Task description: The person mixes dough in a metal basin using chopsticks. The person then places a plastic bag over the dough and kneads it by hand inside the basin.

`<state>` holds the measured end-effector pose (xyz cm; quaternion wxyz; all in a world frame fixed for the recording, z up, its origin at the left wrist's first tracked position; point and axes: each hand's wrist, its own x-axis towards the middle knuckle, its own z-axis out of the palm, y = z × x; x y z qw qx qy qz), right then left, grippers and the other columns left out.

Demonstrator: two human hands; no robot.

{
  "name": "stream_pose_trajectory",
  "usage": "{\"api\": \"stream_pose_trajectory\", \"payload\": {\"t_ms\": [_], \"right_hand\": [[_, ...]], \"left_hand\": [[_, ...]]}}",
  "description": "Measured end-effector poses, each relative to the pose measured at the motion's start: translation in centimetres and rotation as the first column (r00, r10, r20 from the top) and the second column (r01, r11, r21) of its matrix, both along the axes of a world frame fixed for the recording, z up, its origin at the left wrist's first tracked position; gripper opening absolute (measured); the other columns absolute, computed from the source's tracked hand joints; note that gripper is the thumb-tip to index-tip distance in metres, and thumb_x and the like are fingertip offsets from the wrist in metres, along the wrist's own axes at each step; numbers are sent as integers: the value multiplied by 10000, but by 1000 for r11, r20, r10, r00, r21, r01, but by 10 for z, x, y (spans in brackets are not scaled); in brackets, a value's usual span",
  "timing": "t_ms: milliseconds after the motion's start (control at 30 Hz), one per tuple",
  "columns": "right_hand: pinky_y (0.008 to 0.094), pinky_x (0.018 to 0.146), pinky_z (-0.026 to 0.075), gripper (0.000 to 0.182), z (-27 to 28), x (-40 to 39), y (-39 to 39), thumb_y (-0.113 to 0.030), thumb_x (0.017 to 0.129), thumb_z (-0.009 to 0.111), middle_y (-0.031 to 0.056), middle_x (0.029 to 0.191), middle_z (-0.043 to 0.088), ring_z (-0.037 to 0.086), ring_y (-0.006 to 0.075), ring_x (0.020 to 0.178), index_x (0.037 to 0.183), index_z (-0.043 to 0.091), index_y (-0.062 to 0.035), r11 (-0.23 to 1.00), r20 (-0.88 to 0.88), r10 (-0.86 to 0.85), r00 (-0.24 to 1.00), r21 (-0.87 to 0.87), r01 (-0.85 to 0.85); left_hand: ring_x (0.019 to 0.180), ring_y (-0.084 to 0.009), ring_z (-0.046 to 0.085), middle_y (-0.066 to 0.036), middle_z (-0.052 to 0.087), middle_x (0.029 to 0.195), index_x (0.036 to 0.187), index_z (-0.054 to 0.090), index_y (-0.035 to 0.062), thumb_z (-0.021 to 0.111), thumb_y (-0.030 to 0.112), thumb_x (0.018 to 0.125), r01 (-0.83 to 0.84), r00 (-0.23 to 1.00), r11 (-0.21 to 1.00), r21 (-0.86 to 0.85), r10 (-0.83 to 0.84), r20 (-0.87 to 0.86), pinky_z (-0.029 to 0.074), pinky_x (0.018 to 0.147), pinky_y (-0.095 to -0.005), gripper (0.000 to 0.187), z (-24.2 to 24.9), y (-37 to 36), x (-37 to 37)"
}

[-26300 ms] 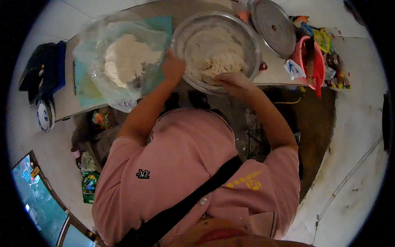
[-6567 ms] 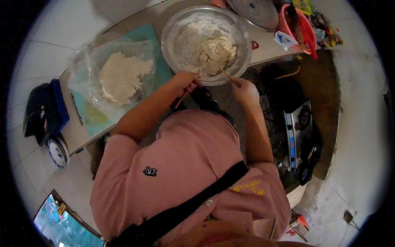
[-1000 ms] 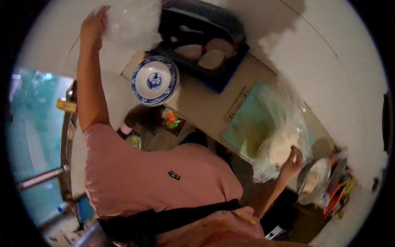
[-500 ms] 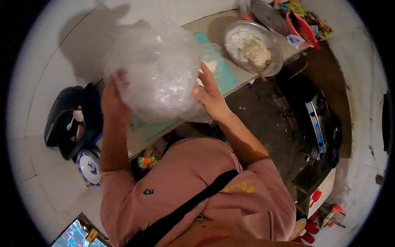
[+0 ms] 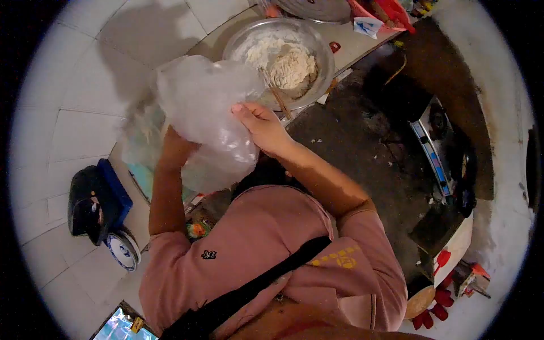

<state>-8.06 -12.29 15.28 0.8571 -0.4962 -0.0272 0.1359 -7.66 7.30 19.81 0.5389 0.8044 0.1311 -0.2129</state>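
My right hand pinches the plastic bag, likely light, slippery, best edge-held; my left hand, half-hidden, I can't read.

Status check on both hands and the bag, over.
Right hand pinching clear plastic bag; left hand partly hidden by it. Bag overlaps metal bowl in view; chopsticks lean over bowl's rim.

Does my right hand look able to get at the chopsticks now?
Probably yes. The chopsticks stick out over the rim of the metal bowl, close to your right hand, and nothing seems to lie between. But its fingers pinch the plastic bag, so it may need to let go first.
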Motion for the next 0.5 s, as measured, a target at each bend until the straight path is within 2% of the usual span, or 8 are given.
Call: {"api": "stream_pose_trajectory", "payload": {"t_ms": [67,100,167,233,267,367,467,500], "right_hand": [[204,617,396,220,13,17,-16,-230,865,496,-34,714,533,470,78,657,894,574,-27,982,-115,-32,993,-186,10],[206,628,403,223,16,25,-24,-230,863,498,-28,720,541,480,87,661,903,577,-25,958,-170,-55,984,-286,4],[246,641,422,247,-41,61,-39,-240,868,472,1,773,563,496,125,680,941,578,-29,872,148,-268,952,-383,305],[274,706,435,261,-20,89,-62,-262,873,459,49,869,556,514,140,789,923,555,-25,886,-179,-455,872,-190,424],[290,738,433,268,-23,104,-72,-253,878,443,69,917,550,516,165,832,960,537,-15,863,-176,-503,846,-156,480],[318,802,425,305,-23,150,-95,-252,888,412,99,1018,529,512,205,918,1036,494,2,852,-130,-520,844,-146,502],[339,828,417,337,-25,205,-106,-286,893,396,106,1045,525,508,219,940,1056,483,-4,838,-148,-546,824,-76,541],[347,833,415,346,-26,220,-107,-301,895,392,107,1045,527,508,222,941,1056,484,-9,820,-178,-568,803,-35,572]], "left_hand": [[671,-170,562,-81,576,888,1148,391,15,667,106,635,-249,958,966,-62,256,131,448,507,-275,590,-22,11,13],[667,-172,559,-76,573,877,1137,401,17,651,99,653,-311,941,949,-53,315,120,448,513,-274,551,-19,18,21],[661,-177,554,-65,569,855,1116,421,23,619,87,690,-428,897,902,-45,431,99,448,526,-271,473,-14,37,41],[679,-178,556,-55,568,840,1077,444,29,597,80,714,-338,884,784,-521,455,111,447,534,-269,397,-36,80,77],[687,-179,557,-50,568,832,1057,455,32,587,76,726,-268,873,644,-717,477,102,447,538,-268,359,-45,93,92],[714,-152,546,-23,553,820,1007,481,38,585,107,759,-360,804,713,-602,564,188,447,555,-252,278,-24,82,140],[727,-145,542,-33,553,838,965,508,30,583,149,777,-311,781,664,-680,587,216,459,606,-256,235,-43,120,190],[730,-150,545,-43,556,848,968,512,24,585,160,778,-305,753,795,-525,539,378,463,618,-260,245,-46,124,199]]}}
